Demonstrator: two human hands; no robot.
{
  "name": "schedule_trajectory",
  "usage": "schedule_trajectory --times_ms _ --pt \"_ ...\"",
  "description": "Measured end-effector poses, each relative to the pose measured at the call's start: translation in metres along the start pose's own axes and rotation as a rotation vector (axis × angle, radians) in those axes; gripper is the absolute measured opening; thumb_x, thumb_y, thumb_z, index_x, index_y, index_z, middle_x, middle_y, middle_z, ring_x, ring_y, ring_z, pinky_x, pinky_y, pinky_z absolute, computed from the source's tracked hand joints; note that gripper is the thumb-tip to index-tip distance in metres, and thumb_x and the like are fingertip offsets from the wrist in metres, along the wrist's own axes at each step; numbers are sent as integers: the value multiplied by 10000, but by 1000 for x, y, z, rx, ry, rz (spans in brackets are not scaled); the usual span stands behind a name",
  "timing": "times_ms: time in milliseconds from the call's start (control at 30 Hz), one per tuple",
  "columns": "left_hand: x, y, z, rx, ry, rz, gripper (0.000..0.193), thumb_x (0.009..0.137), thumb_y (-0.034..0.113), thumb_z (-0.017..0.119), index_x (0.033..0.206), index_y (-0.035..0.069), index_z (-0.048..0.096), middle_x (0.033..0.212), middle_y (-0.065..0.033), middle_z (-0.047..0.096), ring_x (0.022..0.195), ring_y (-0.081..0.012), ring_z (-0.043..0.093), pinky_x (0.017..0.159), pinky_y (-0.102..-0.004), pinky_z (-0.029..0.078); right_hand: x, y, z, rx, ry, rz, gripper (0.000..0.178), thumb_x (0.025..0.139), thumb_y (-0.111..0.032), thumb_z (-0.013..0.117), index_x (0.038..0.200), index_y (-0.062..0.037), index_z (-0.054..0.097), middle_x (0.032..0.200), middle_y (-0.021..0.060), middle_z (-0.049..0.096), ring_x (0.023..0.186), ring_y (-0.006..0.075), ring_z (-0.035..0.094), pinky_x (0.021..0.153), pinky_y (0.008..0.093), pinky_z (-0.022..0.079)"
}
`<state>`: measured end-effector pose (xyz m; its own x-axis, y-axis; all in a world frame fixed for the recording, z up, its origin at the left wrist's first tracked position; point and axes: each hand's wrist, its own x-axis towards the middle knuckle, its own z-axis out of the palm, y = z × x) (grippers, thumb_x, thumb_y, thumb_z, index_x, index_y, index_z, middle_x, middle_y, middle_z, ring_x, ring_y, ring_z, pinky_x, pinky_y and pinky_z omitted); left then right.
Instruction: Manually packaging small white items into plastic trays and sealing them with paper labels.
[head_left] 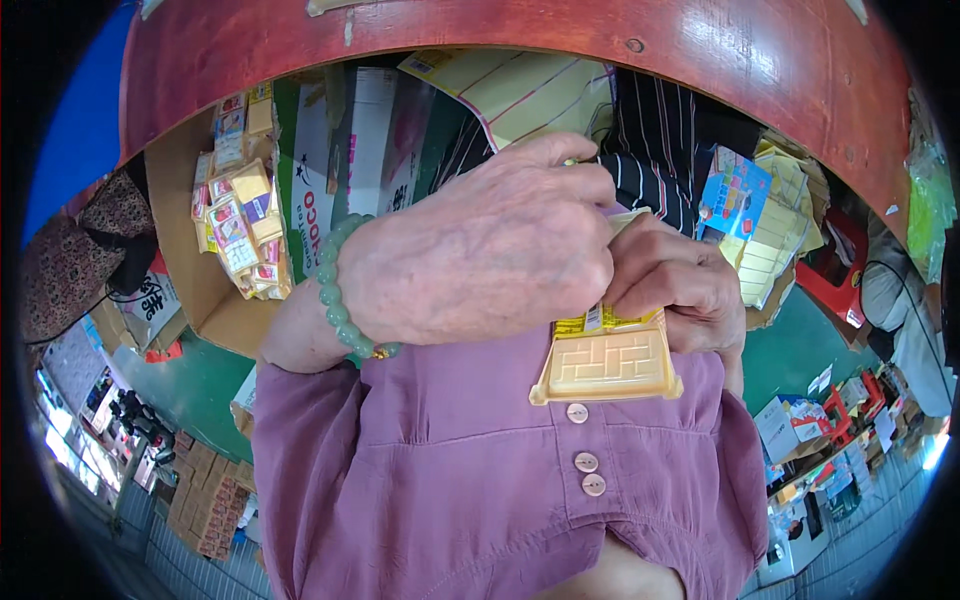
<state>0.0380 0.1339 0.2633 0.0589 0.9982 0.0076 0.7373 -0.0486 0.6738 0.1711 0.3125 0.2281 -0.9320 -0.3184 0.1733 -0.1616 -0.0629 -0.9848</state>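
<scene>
My right hand (680,285) is closed, its curled fingers pinching a small package with a yellow printed card (607,321) and a tan plastic tray (612,365). The tray is embossed with a brick pattern and hangs toward my purple shirt. My left hand (500,235), with a green bead bracelet (333,290) at the wrist, lies across the package's upper left part. Its fingers are bent and closed against the right hand. The left fingertips are hidden, so what they pinch cannot be made out. Above the hands a yellow lined sheet (540,95) lies over striped dark cloth.
On the left an open cardboard box (225,310) holds several small packages (235,220). To the right, blue printed cards (738,190) and yellow lined sheets (785,235) are stacked in a box. A red wooden table edge (560,35) curves across the top. A red plastic stool (840,275) stands far right.
</scene>
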Motion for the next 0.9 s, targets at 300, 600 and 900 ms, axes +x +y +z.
schedule_trajectory --times_ms 300,600,900 --pt "0 -28 29 -350 140 27 133 667 121 696 660 14 618 693 -100 596 750 -282 592 745 -392 450 -3 5 -4 -65 -23 -36 89 692 -53 702 751 -46 636 989 95 644 983 272 568 855 396 448" --pt "2 -39 43 -688 167 -24 171 690 123 727 671 3 607 674 -85 574 662 -254 567 620 -360 434 -2 5 -8 -46 -65 -25 120 685 -79 722 738 -32 626 887 100 679 882 281 600 797 380 456" --pt "-6 -35 43 -832 381 -79 229 799 131 683 949 -31 621 949 -146 648 890 -257 635 775 -335 492 3 1 4 108 438 -84 211 705 -127 741 827 15 642 786 107 652 735 239 586 664 355 459"
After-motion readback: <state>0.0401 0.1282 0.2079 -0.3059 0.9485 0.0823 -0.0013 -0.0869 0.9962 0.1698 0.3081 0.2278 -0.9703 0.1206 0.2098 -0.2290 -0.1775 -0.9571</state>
